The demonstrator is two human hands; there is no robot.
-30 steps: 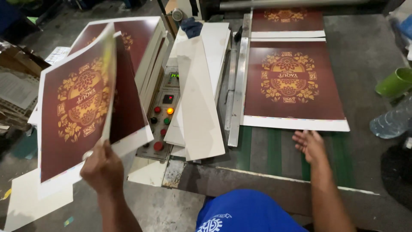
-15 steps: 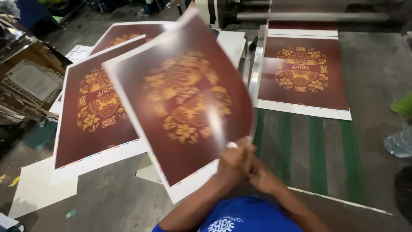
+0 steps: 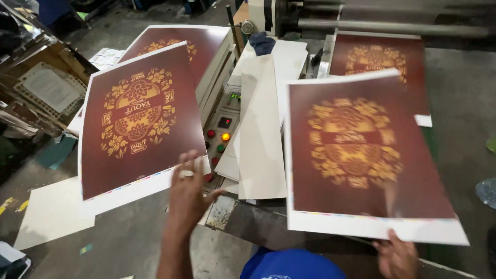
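Note:
My right hand (image 3: 398,256) grips the bottom white margin of a dark red printed sheet (image 3: 356,150) with a gold ornament. The blurred sheet hangs flat over the machine bed. Beyond it lies another such sheet (image 3: 377,51), partly covered. My left hand (image 3: 188,186) is open with fingers spread, holding nothing. It hovers at the lower right corner of the top sheet of a stack of the same prints (image 3: 139,119) on the left; whether it touches is unclear. A second stack (image 3: 175,41) sits behind that one.
Between the stacks and the bed is a control panel (image 3: 222,129) with red, green and lit orange buttons, partly under loose white sheets (image 3: 261,139). Metal rollers (image 3: 392,26) cross the back. Cardboard boxes (image 3: 41,88) stand far left, a white board (image 3: 51,212) lies on the floor.
Both hands held the sheet in front of me; now it has swung right over the machine bed in my right hand alone. My left hand has let go and moved toward the left stack.

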